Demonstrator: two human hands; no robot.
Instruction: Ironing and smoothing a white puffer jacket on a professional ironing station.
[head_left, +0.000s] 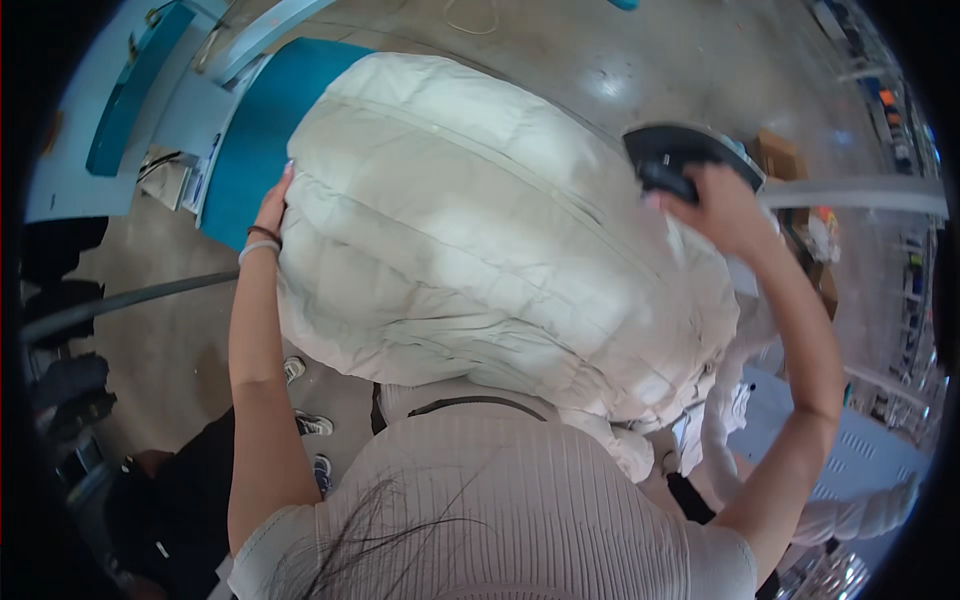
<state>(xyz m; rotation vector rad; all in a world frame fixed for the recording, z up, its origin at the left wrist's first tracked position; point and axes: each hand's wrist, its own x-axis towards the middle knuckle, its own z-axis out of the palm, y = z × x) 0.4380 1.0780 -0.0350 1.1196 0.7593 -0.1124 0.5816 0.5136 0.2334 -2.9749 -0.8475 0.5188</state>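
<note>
A white quilted puffer jacket [450, 210] lies spread over a teal-covered ironing board [258, 130], its padded panels lightly creased. At its left edge is my left hand [273, 208], closed on the fabric, with part of the fingers hidden. My right hand [722, 205] grips the dark handle of a clothes iron [690, 148] by the jacket's far right side. Whether the iron touches the fabric I cannot tell. Bunched folds of the jacket hang toward my body at the near edge.
A pale metal arm [860, 195] extends to the right, beyond the iron. Cardboard boxes [778, 155] and crowded shelves stand farther right. A pale hose [715, 430] curves by my right arm. Dark garments [65, 300] hang at the left, and a dark rod [140, 300] reaches toward the board.
</note>
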